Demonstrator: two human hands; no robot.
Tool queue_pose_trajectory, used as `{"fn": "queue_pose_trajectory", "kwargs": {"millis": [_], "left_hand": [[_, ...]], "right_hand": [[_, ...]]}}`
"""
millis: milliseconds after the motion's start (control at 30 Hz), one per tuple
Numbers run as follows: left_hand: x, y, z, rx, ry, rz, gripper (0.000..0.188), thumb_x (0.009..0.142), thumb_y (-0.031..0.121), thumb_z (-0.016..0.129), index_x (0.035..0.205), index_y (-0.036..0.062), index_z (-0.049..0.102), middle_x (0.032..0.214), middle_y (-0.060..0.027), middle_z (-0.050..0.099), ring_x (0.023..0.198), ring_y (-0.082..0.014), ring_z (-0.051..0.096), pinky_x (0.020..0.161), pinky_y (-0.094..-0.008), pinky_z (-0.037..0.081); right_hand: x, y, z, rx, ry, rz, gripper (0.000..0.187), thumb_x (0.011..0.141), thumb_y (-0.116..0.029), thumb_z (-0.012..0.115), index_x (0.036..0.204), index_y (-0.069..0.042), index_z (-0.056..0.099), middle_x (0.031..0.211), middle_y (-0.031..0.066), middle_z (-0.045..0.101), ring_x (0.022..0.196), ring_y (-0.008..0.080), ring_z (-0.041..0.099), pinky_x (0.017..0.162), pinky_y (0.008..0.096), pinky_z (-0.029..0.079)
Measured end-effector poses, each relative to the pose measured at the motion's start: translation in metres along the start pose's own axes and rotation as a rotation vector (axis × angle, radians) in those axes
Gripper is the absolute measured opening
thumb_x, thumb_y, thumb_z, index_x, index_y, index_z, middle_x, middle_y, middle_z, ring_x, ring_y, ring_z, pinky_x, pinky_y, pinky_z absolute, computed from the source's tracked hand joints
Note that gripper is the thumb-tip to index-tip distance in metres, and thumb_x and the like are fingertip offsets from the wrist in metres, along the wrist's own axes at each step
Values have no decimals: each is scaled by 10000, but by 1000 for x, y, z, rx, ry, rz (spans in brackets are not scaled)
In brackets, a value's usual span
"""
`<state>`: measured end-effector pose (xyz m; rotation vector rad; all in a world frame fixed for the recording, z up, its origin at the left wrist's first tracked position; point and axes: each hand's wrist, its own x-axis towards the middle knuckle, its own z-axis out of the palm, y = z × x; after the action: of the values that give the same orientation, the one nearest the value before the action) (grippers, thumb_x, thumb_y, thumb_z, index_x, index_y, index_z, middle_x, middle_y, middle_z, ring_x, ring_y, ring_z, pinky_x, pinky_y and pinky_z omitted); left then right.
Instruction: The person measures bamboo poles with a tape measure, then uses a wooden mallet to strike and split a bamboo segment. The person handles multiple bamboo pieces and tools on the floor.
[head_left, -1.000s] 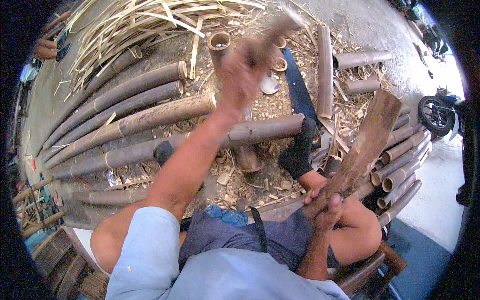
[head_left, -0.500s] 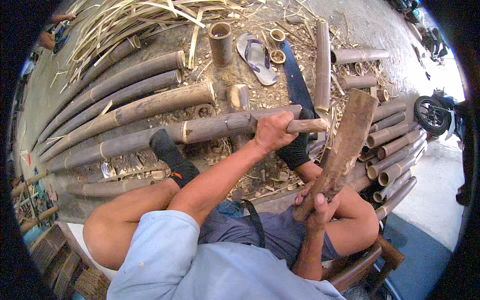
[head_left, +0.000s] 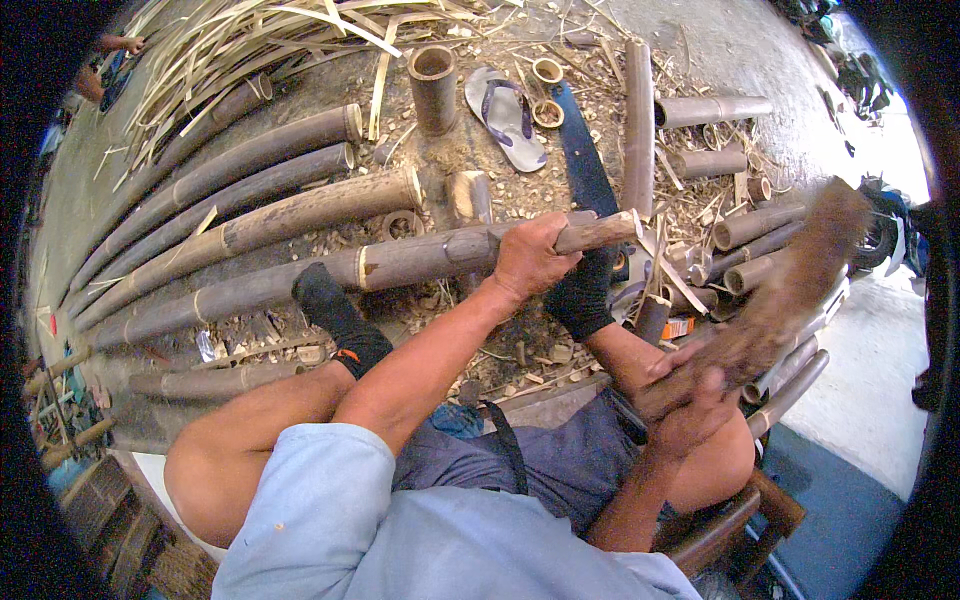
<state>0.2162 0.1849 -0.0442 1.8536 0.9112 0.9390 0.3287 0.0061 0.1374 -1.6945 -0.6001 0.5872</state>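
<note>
A long grey-brown bamboo pole (head_left: 425,253) lies across the floor in front of me, close to my socked feet. Over its right end, my left hand (head_left: 531,260) is closed around a short wooden handle (head_left: 598,233), whose pale, battered end points right. Whatever joins the handle on the far side of my fist I cannot make out. My right hand (head_left: 692,408) grips the narrow lower end of a rough wooden club (head_left: 780,300), held up over my right knee. The club is smeared by motion and stands apart from the handle.
Several bamboo poles (head_left: 275,220) lie at the left, and cut lengths (head_left: 760,225) are stacked at the right. Beyond my feet are an upright bamboo tube (head_left: 433,95), a flip-flop (head_left: 508,118), a saw blade (head_left: 585,150) and scattered chips. Bamboo strips (head_left: 270,50) are heaped far left.
My right hand has swung the club to the right, away from the handle. My left hand stays closed on the handle, shifted slightly left and up in the picture.
</note>
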Motion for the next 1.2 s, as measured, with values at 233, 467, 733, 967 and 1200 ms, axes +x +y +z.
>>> {"fn": "queue_pose_trajectory", "kwargs": {"millis": [233,467,733,967,1200], "left_hand": [[1,-13,-1,65,18,-12,377,676,264,830,946,71,651,869,-172,673,819,-398,670,707,-461,543],[0,-21,3,81,-122,-82,454,697,324,840,1042,79,674,942,-177,694,880,-395,686,765,-442,554],[-8,-19,3,154,-84,-17,333,688,276,814,898,78,647,840,-157,669,804,-389,677,700,-473,548],[2,-28,-3,142,-121,4,333,685,281,821,866,78,627,867,-151,675,835,-380,678,704,-475,547],[-9,-43,3,275,-102,20,453,673,341,831,1022,102,668,967,-142,704,901,-366,693,775,-470,559]], "right_hand": [[18,15,20,-706,-205,385,756,872,-477,727,1390,7,465,1092,254,698,997,399,684,884,444,534],[62,-26,-45,42,352,-1,489,964,-446,591,1186,-10,588,997,148,673,955,337,645,901,443,503],[46,-17,-30,-348,127,134,373,951,-431,648,835,-77,621,765,61,631,626,170,580,587,361,475],[39,-23,-40,-578,-419,144,489,963,-485,623,1054,-5,616,877,94,646,788,217,645,751,365,540],[50,-29,-20,81,176,-60,613,948,-485,633,1297,13,556,1102,223,650,1001,333,624,867,420,494]]}}
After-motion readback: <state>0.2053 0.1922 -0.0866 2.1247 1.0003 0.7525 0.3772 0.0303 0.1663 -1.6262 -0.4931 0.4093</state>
